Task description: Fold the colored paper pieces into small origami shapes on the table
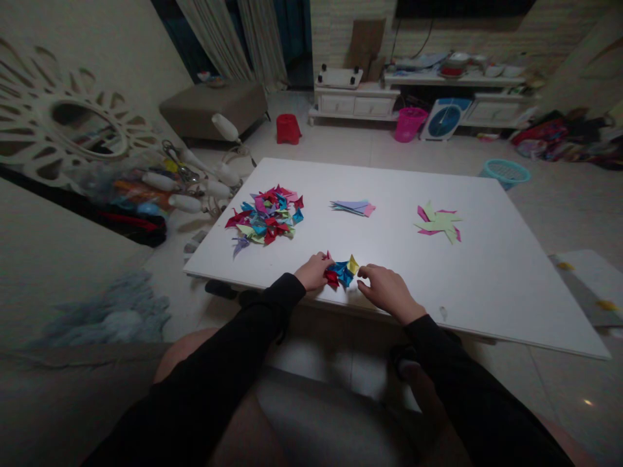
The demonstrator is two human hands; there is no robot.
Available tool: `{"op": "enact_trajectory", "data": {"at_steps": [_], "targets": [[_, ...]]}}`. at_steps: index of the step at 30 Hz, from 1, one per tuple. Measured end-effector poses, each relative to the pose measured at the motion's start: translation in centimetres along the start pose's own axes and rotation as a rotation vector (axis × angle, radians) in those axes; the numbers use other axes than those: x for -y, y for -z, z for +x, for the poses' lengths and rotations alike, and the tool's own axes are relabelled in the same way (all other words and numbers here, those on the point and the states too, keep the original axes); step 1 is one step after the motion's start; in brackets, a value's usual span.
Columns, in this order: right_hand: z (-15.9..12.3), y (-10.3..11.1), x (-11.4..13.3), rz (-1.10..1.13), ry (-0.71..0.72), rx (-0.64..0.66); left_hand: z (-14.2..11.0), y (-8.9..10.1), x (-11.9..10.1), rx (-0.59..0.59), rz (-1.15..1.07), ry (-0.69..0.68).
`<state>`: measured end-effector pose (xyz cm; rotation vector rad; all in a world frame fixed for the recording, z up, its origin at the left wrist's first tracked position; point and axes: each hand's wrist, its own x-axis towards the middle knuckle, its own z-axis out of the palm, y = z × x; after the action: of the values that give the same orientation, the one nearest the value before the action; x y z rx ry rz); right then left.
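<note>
A small cluster of folded paper cranes (344,272), in blue, red and yellow, lies near the table's front edge between my hands. My left hand (313,272) is at the cluster's left side, its fingers closed on a red paper crane (331,279). Beside the yellow paper crane (353,264), my right hand (388,292) has curled fingers with a gap between thumb and forefinger, and nothing shows in it. A larger heap of colourful paper cranes (267,217) lies to the left on the white table (487,285).
Flat folded paper pieces (354,207) lie at the table's middle. A green and pink pinwheel-like paper stack (439,222) is to the right. Beyond the table stand a red stool (288,129), a pink bin (409,124) and a blue basket (506,172). A white lamp (214,185) is at left.
</note>
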<state>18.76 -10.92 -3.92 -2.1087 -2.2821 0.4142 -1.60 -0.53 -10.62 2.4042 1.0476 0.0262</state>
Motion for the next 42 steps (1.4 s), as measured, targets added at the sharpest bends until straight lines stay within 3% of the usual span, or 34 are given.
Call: {"op": "enact_trajectory", "data": {"at_steps": [12,19,29,42], "targets": [[-0.1,-0.1,-0.1,-0.007,0.019,0.032,-0.5,0.1,-0.2,0.041,0.131,0.105],[0.0,-0.1,0.1,-0.014,0.012,0.049,-0.3,-0.3,-0.1,0.043,0.074,0.074],[0.1,-0.6,-0.1,-0.029,0.026,0.132,-0.4,-1.8,-1.8,-0.005,0.085,0.056],[-0.1,-1.7,0.1,-0.015,0.069,0.226,-0.5,-1.8,-3.1,0.002,0.139,0.090]]}}
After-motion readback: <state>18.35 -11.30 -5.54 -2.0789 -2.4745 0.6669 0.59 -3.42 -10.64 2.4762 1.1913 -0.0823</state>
